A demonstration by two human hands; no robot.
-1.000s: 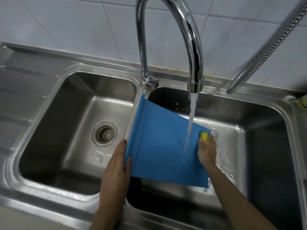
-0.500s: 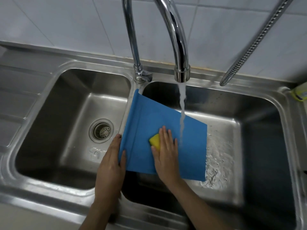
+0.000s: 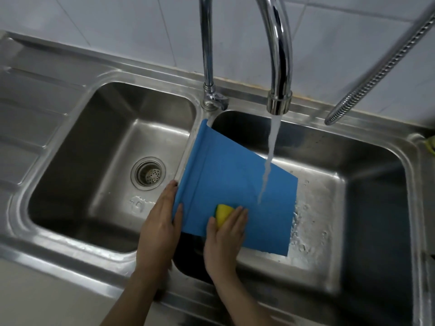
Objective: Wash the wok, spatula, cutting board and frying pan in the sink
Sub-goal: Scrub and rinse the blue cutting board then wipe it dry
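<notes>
A blue cutting board (image 3: 230, 175) leans tilted in the right basin (image 3: 367, 184), its left edge on the divider between the two basins. My left hand (image 3: 160, 222) grips that left edge near the front, thumb on top. My right hand (image 3: 226, 238) holds a yellow sponge (image 3: 222, 211) and presses it onto the board's front part. Water (image 3: 270, 156) runs from the tap (image 3: 280, 67) onto the board right of the sponge. No wok, spatula or frying pan can be made out; something dark lies under the board's front edge.
The left basin (image 3: 77, 161) holds only its drain strainer (image 3: 148, 174). A metal spray hose (image 3: 381, 67) hangs at the upper right. A yellow-green thing (image 3: 432, 144) sits at the right rim. A ribbed drainboard (image 3: 21, 118) lies at the left.
My right hand slid the sponge from the board's far right corner leftward and toward the front edge. My left hand kept its hold on the left edge.
</notes>
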